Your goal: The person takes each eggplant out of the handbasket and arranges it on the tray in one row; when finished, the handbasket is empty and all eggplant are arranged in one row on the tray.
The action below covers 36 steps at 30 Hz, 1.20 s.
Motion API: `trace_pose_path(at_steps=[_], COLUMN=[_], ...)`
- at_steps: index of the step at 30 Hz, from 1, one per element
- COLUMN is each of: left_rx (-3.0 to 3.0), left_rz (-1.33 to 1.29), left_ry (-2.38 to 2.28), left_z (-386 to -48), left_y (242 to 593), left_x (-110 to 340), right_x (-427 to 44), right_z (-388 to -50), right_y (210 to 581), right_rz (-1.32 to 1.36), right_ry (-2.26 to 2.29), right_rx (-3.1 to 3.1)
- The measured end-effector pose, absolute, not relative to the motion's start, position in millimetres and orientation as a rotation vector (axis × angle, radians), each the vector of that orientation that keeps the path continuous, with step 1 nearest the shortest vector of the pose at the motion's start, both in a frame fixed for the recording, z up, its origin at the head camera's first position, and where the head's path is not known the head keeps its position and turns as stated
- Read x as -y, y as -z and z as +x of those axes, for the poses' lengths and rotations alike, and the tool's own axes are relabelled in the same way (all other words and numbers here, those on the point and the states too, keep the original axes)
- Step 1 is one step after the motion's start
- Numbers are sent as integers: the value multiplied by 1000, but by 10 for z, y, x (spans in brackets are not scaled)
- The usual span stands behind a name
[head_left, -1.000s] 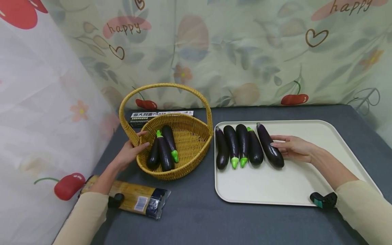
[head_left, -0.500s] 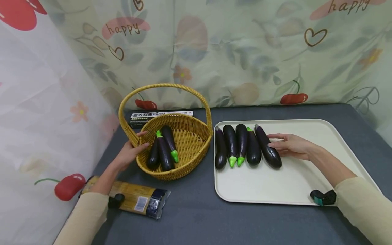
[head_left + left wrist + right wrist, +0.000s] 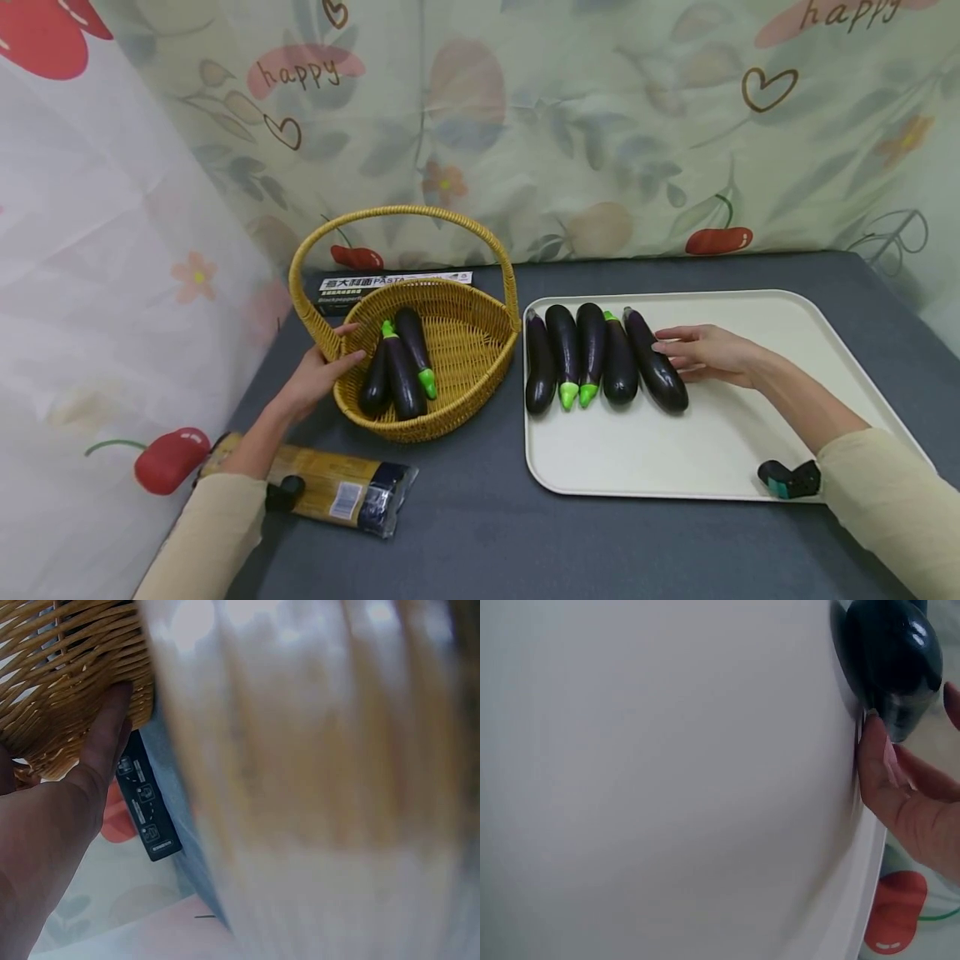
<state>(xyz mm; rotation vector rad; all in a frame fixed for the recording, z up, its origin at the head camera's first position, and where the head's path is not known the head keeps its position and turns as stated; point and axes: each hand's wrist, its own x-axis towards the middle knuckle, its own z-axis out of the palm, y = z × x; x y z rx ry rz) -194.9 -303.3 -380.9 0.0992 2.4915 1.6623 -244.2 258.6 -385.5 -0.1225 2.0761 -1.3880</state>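
Your right hand (image 3: 708, 354), fingers loosely apart, touches one eggplant (image 3: 657, 367); your left hand (image 3: 317, 379) grips one basket (image 3: 468, 342) at its rim.
At your right fingertips lies the nearest of five eggplants on one tray (image 3: 660, 462), four others (image 3: 567, 350) just beyond it in a row; just inward of your left fingers, three eggplants (image 3: 402, 379) lie in the basket; further out, one black box (image 3: 341, 293) behind it and one yellow packet (image 3: 322, 475) under your left forearm, on one tabletop (image 3: 480, 542).
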Motion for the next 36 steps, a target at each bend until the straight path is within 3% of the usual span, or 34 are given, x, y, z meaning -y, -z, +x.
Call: trace_pose_path(at_steps=[9, 18, 36], left_rx=[-2490, -2489, -2491], left_rz=[100, 94, 79], left_ry=[-1661, -1657, -1673], left_z=[-1942, -1947, -1972], left_y=[3806, 3823, 3861], left_x=[3028, 3026, 3050], right_x=[-2650, -2657, -1824], right_z=[-2484, -2564, -2476], right_y=[3774, 3462, 3235], right_rz=[-26, -81, -317], right_ry=[1457, 1514, 1576], right_rx=[-2102, -2120, -1779])
